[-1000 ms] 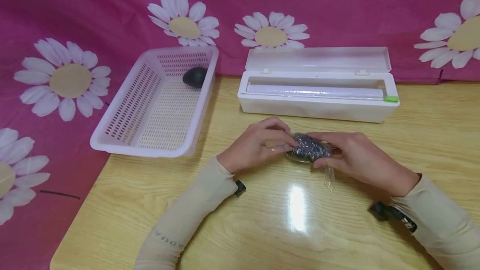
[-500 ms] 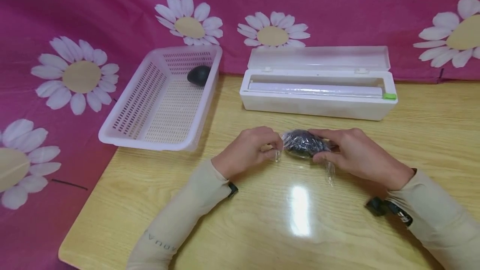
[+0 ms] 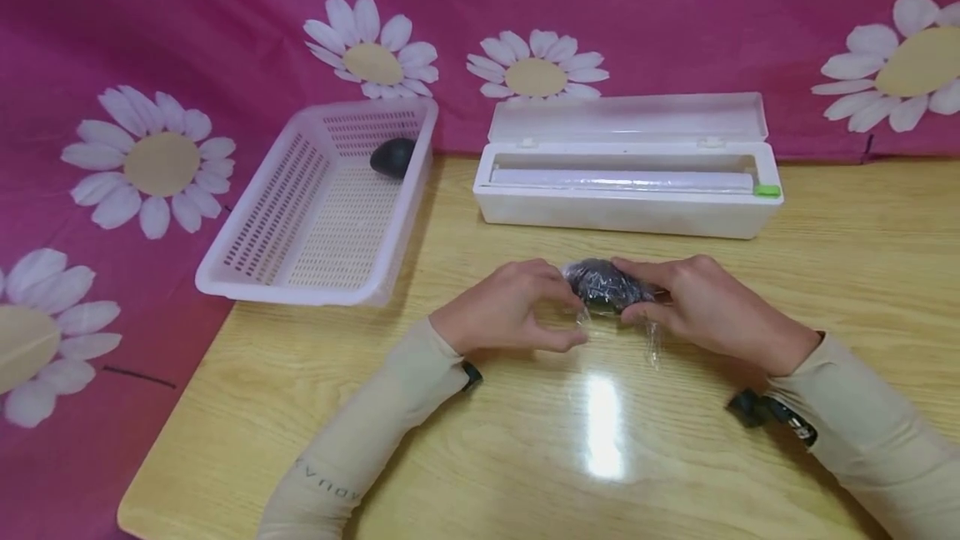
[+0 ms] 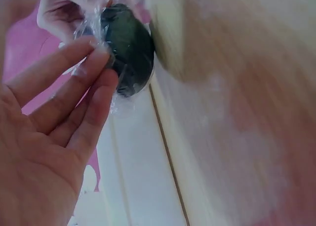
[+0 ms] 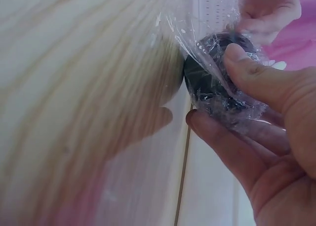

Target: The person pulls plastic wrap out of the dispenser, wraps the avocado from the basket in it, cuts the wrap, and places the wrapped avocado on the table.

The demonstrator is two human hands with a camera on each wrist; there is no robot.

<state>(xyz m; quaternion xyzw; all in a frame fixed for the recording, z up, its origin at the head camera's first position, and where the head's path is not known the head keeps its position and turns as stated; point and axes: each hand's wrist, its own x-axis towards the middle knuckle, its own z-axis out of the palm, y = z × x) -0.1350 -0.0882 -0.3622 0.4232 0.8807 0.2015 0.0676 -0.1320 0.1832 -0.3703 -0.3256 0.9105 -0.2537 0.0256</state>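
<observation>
A dark green avocado [image 3: 600, 286], wrapped in crinkled cling film, is held just above the table in front of me. My right hand [image 3: 701, 307] grips its right end between thumb and fingers; a loose tail of film [image 3: 654, 344] hangs below that hand. At the other end is my left hand [image 3: 517, 307], its fingers stretched out and its thumb spread away from them. In the left wrist view the left fingertips [image 4: 101, 53] touch the film on the avocado [image 4: 131, 48]. The right wrist view shows the right thumb [image 5: 239, 58] pressing on the wrapped avocado [image 5: 202, 80].
At the back left stands a white slotted basket [image 3: 292, 297] with another dark avocado [image 3: 392, 158] in its far right corner. Behind the hands is a long white dispenser [image 3: 622, 213], lid raised, holding a roll of cling film [image 3: 622, 181] and a green slider [image 3: 767, 190].
My left hand first pinched the film and drew it off leftward, then came back to the avocado's left end and spread its thumb from the fingers. The right hand keeps its grip.
</observation>
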